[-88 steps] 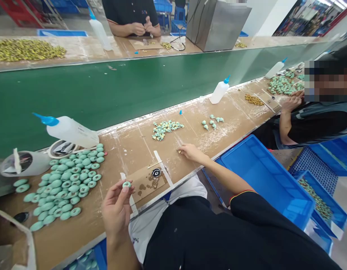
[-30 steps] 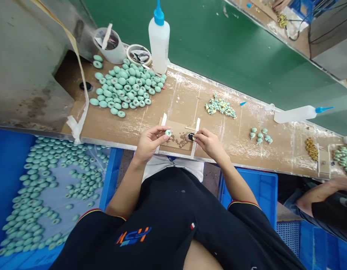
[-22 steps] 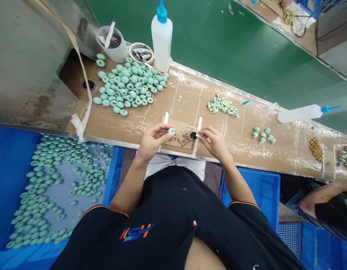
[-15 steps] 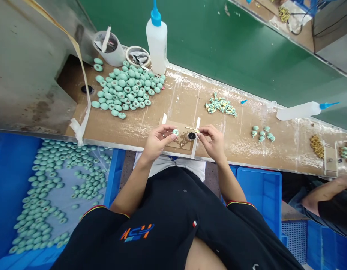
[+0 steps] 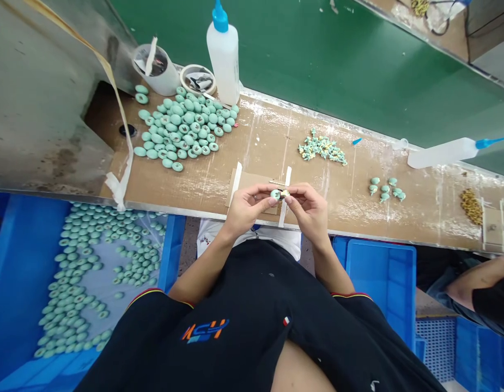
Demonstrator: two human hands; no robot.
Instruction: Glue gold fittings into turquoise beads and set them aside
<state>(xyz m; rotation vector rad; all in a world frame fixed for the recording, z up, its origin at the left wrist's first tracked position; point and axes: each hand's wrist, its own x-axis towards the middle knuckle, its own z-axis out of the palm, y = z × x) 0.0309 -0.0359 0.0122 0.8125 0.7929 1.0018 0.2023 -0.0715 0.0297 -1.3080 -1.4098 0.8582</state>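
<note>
My left hand (image 5: 244, 209) pinches a mint-green egg-shaped piece (image 5: 275, 194) between thumb and fingers. Close against it, my right hand (image 5: 311, 211) grips a small yellowish piece (image 5: 285, 193); whether the two pieces touch I cannot tell. Both hands meet over a cardboard pad (image 5: 257, 179) fixed by white tape strips (image 5: 236, 182). A thin stick (image 5: 277, 183) shows just behind the fingertips. The dark round pot on the pad is mostly hidden by the hands.
Many mint-green egg pieces (image 5: 182, 128) are heaped left, near an upright glue bottle (image 5: 224, 65). Small green-and-yellow parts (image 5: 322, 149) and several joined pieces (image 5: 385, 189) lie right. A blue bin (image 5: 176, 245) holds more eggs. Another person's arm (image 5: 478, 283) is at far right.
My hands have come together: the left moved right with the egg-shaped piece, bringing it beside the small piece in my right hand. The view has shifted slightly.
</note>
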